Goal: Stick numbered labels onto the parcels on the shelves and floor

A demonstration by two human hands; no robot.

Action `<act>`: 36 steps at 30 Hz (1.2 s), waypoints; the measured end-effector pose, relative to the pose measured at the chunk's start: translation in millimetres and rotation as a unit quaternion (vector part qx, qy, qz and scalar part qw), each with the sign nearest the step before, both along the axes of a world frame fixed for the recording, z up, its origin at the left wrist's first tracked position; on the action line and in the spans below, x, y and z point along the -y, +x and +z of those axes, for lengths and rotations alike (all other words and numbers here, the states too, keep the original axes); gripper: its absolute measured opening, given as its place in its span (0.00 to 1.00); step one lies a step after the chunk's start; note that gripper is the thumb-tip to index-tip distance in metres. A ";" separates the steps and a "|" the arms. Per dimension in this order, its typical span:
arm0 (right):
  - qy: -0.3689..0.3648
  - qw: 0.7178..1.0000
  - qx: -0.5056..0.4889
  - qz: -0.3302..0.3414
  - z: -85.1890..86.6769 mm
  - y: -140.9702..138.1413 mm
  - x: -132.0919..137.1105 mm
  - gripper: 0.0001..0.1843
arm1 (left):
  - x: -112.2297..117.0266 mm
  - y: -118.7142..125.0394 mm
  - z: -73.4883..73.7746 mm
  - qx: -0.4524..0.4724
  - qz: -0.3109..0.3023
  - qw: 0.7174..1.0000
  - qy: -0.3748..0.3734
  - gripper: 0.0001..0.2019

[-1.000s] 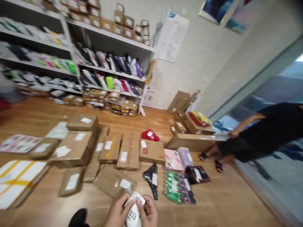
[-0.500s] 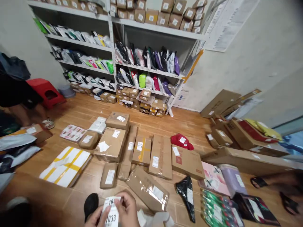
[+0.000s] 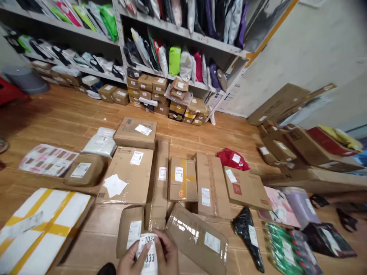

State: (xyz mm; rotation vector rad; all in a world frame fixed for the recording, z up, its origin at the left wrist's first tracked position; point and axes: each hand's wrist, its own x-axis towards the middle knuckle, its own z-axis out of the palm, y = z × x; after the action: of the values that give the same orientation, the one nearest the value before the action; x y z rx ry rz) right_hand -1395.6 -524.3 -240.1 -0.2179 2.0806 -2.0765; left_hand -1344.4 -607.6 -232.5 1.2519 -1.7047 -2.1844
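Low in the view, my left hand [image 3: 129, 260] pinches the left edge of a strip of white number labels [image 3: 151, 259]; "1032" and "033" can be read on it. The right edge of the strip is gripped by my right hand [image 3: 167, 254]. Behind the strip lies a small brown box [image 3: 124, 226] with a white shipping label. A larger taped carton [image 3: 197, 238] lies just right of my right hand. Farther off stand a square carton [image 3: 126, 173] with a torn white paper on top, a long narrow box [image 3: 158, 183] and a yellow-taped box [image 3: 183, 179].
Shelves [image 3: 183, 28] of bagged parcels run along the back, with small boxes [image 3: 149, 84] beneath. A yellow-taped white box [image 3: 37, 217] lies left. Right are a black wrapped parcel [image 3: 248, 233], wrapped green bottles [image 3: 278, 244] and stacked cartons [image 3: 309, 149]. Someone's sandalled foot [image 3: 318, 200] shows far right.
My view has moved closer to the boxes and tilted down. Both hands still hold the label strip, now lying farther right in the view, with "1032" more fully visible.
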 end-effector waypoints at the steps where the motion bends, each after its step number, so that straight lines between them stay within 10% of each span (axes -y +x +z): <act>1: -0.006 1.000 0.019 0.013 -19.5 -16.3 2.4 0.14 | 4.7 -15.8 -18.3 -0.001 -0.015 1.000 0.004 0.31; 7: -0.082 0.981 0.174 0.038 -146.7 -111.3 31.4 0.21 | 53.9 -100.1 -129.9 -0.009 -0.111 0.992 -0.056 0.28; 12: -0.064 0.993 0.069 0.069 -200.2 -176.0 42.0 0.19 | 88.4 -151.4 -181.7 -0.072 -0.287 0.949 -0.108 0.20; 14: -0.078 0.992 0.029 0.091 -209.7 -192.8 42.0 0.17 | 99.6 -167.8 -185.6 -0.098 -0.355 0.890 -0.269 0.19; 17: -0.099 0.990 0.003 0.097 -220.3 -208.3 41.6 0.17 | 118.0 -191.9 -182.9 -0.191 -0.440 0.704 -0.523 0.21; 20: -0.096 0.994 -0.013 0.058 -229.8 -217.7 44.9 0.16 | 138.6 -217.8 -184.9 -0.233 -0.496 0.601 -0.582 0.20; 25: -0.092 0.995 -0.046 -0.016 -235.4 -232.8 61.6 0.12 | 161.6 -245.6 -200.4 -0.276 -0.486 0.614 -0.558 0.20; 36: -0.091 0.992 -0.056 0.069 -210.6 -257.6 72.8 0.10 | 168.1 -246.8 -205.2 -0.271 -0.462 0.709 -0.459 0.20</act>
State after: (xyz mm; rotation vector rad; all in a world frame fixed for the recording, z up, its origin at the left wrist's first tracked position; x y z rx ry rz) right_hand -1653.2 -597.1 -450.8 -0.5028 1.8747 -2.2142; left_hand -1591.2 -775.7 -437.7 -0.5654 -2.7579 -1.1813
